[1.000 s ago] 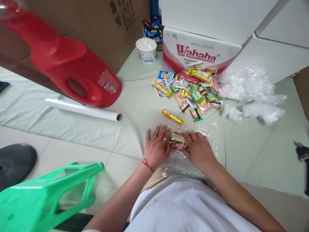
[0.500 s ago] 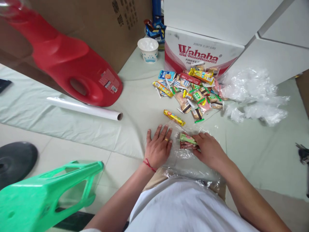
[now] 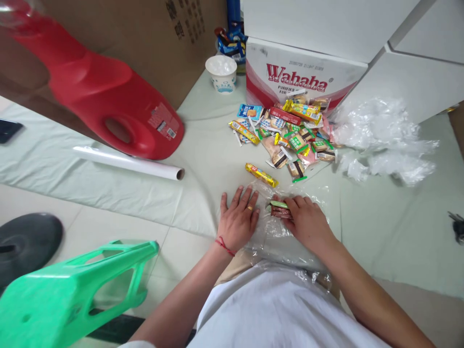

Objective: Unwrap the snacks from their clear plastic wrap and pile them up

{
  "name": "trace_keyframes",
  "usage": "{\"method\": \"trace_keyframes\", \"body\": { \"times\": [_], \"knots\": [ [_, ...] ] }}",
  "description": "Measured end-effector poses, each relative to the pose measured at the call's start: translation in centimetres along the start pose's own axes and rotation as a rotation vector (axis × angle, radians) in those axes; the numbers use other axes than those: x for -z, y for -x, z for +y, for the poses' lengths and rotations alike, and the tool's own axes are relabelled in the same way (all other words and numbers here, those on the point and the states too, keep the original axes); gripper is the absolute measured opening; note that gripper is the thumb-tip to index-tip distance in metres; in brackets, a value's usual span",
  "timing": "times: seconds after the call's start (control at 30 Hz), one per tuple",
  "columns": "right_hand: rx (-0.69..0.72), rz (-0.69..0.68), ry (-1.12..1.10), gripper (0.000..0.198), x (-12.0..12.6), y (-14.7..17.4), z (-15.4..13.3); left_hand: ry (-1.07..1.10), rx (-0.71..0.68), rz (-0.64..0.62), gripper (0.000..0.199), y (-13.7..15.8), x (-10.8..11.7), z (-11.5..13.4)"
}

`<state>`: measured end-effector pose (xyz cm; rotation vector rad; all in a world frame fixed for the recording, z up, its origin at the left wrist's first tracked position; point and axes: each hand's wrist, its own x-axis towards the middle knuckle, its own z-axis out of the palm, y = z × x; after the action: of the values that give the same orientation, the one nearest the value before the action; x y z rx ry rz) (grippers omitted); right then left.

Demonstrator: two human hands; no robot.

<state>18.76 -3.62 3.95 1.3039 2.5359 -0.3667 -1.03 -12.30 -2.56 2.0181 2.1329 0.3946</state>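
My left hand [image 3: 238, 215] lies flat with its fingers spread, pressing on the left edge of a sheet of clear plastic film [image 3: 279, 234]. On the film, my right hand [image 3: 308, 220] grips small wrapped snack bars between thumb and fingers. A green snack bar [image 3: 278, 205] shows edge-on above a brown-red snack bar [image 3: 281, 211]; their right ends are hidden by my fingers. Just beyond the film lies a yellow snack bar [image 3: 261, 175]. Farther back a pile of wrapped snacks [image 3: 290, 135] is spread in front of a carton.
A Wahaha carton [image 3: 264, 63] and a paper cup [image 3: 222, 77] stand at the back. Crumpled clear plastic [image 3: 380, 135] lies at right. To the left are a red jug [image 3: 79, 87], a white roll [image 3: 130, 163] and a green stool [image 3: 54, 290]. Keys [image 3: 457, 227] lie far right.
The green snack bar has tipped from lying face up to nearly edge-on, under my right hand's fingers, which have shifted slightly left. My left hand stays in place.
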Motion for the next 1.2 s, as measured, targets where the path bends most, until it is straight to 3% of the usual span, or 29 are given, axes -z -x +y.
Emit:
{"method": "trace_keyframes", "body": {
  "times": [0.4, 0.63, 0.83, 0.97, 1.07, 1.13, 1.2],
  "knots": [
    [0.033, -0.021, 0.046, 0.02, 0.5, -0.2, 1.4, 0.012, -0.01, 0.018, 0.054, 0.2, 0.0, 0.0],
    [-0.026, 0.006, -0.046, 0.018, 0.2, -0.5, 1.6, 0.007, -0.004, -0.001, 0.053, 0.1, 0.1, 0.0],
    [-0.001, 0.012, -0.179, 0.01, 0.0, -0.7, 3.8, 0.005, -0.004, 0.0, 0.054, 0.0, 0.1, 0.0],
    [-0.087, 0.054, -0.305, 0.013, 2.0, 1.0, 5.8, 0.009, -0.003, -0.003, 0.054, 0.1, 0.1, 0.0],
    [-0.168, 0.197, -0.353, 0.022, 4.9, 3.1, 6.5, 0.016, -0.003, -0.007, 0.055, 0.1, 0.0, 0.0],
    [-0.131, 0.236, -0.347, 0.03, 6.5, 4.0, 5.8, 0.021, -0.005, -0.006, 0.056, 0.1, 0.0, -0.1],
    [-0.033, 0.156, -0.314, 0.032, 6.9, 4.0, 4.3, 0.024, -0.005, -0.002, 0.056, 0.2, -0.1, -0.1]
  ]
}}
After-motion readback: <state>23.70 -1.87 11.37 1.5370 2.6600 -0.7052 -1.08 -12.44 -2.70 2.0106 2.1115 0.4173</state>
